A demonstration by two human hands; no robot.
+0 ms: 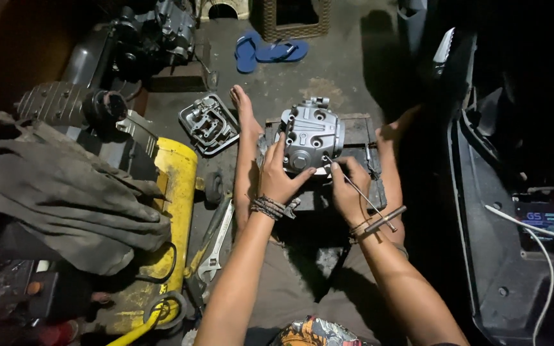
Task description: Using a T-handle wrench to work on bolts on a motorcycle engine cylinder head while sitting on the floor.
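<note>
Nearest the camera, both forearms reached forward over the person's lap. The right hand (349,190) was clenched around the shaft of a T-handle wrench (365,202), whose cross-handle lay just above the wrist and whose thin tip pointed up at the grey engine cylinder head (312,135). The left hand (279,177), with a braided band at its wrist, lay with its fingers spread against the left side and lower edge of that cylinder head, steadying it rather than closing round it. The cylinder head stood on a dark wooden block (358,131) on the floor, between the person's bare feet.

To the left, beside the left forearm, a spanner (215,255) lay on the floor next to a yellow tank (172,192), with a crumpled grey cloth (59,186) draped over its near end. A little farther, a grey metal engine cover (209,123) lay flat just beside the left foot. To the right, against dark bodywork, a small dark box with a blue rectangular label (540,218) sat under a white cable (533,230); its print was too small to make out.

Farthest off, a pair of blue flip-flops (269,51) lay on the concrete, with a dark engine (155,35) at the upper left.
</note>
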